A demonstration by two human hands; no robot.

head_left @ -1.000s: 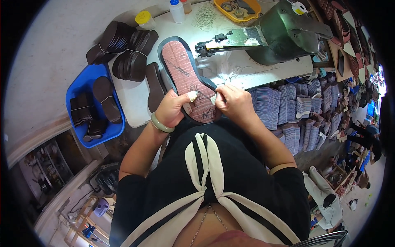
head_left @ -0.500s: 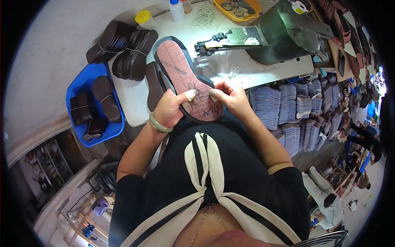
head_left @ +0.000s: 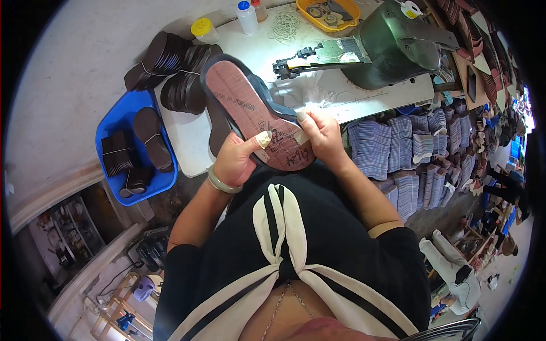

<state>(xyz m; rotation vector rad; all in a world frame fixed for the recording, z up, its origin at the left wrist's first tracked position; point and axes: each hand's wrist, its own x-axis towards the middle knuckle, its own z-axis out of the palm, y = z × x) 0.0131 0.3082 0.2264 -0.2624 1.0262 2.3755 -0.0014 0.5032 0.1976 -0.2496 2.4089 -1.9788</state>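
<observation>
Tied dark soles are held in the blue bin, well left of the machine; rings are kept in the yellow basket beyond the machine's arm. Bare counter is left on the machine's near side. The pink sole is held left of the machine, both edges clamped in the grip of left hand and right hand (one thumb on top). Striped stacks are piled nearer than the machine.

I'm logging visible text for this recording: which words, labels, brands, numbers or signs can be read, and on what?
Reddish sole, near end: large dark characters, partly legible; wording not copied here.
Its middle: crowded dark marks, too unclear to read.
Its far half: one small line, too small to read reliably.
No other text is legible.
</observation>
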